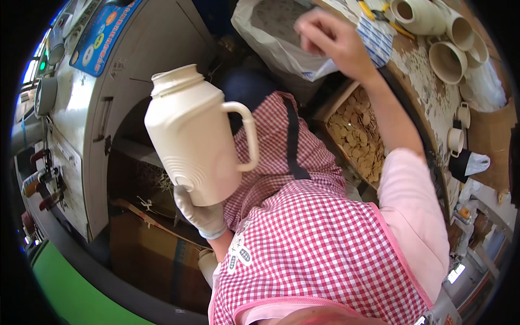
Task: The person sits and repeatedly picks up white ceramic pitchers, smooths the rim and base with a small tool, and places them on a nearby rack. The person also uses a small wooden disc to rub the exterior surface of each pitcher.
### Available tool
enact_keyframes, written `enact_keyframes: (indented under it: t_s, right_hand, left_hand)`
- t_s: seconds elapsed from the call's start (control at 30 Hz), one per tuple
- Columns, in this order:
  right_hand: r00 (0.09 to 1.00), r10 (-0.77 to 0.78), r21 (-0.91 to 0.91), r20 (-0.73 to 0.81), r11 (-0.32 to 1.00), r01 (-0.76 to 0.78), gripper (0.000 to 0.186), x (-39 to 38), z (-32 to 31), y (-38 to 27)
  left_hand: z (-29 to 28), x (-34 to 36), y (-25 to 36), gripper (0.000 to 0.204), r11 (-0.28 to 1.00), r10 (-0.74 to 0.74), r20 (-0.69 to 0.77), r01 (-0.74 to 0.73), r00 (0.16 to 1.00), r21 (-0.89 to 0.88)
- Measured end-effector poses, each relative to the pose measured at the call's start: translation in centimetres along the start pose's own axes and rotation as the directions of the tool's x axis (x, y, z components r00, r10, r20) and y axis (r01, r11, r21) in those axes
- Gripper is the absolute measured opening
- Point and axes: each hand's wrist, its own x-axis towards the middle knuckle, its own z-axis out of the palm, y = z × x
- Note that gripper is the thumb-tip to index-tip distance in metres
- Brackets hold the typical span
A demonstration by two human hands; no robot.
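Landmark: white plastic bag (255, 42). Cream jug (187, 135) left of the bag and nearer the wearer, tilted slightly left; open room between jug handle and bag. Gloved left hand (203, 215): fingers clamped on jug's base. Right hand (329, 40) above bag's right rim, fingers curled; cannot tell if gripping anything. Workbench (425, 103) edge right of bag; cabinet (160, 40) to its left.

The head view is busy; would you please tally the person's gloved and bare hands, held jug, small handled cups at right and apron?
Gloved left hand: 1
Bare right hand: 1
Cream jug: 1
Small handled cups: 2
Checked apron: 1
Total: 6
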Motion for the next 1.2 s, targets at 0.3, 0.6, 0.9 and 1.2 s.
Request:
enact_keyframes:
  t_s: [0.3, 0.6, 0.9, 1.2]
  right_hand:
    - [0.885, 0.329, -0.4, -0.328, 0.801, -0.446, 0.021, -23.8, -4.3, 22.8]
    - [0.942, 0.125, -0.716, -0.31, 0.621, -0.318, 0.05, -25.8, -0.8, 30.5]
    - [0.894, 0.196, 0.08, -0.402, 0.981, -0.179, 0.01, -20.4, 1.3, 11.9]
    - [0.97, -0.103, 0.537, 0.22, 0.843, -0.033, 0.017, -14.8, 15.5, -4.6]
  left_hand:
    - [3.9, -6.4, -0.7, 0.042, 0.754, -0.296, 0.059, 0.271, 0.953, -0.599]
    - [4.3, -6.7, -0.9, 0.041, 0.775, -0.35, -0.022, 0.276, 0.937, -0.569]
    - [4.2, -6.6, -0.4, 0.045, 0.784, -0.245, 0.115, 0.267, 0.963, -0.56]
    - [4.3, -6.7, -1.2, 0.044, 0.747, -0.214, 0.188, 0.284, 0.959, -0.601]
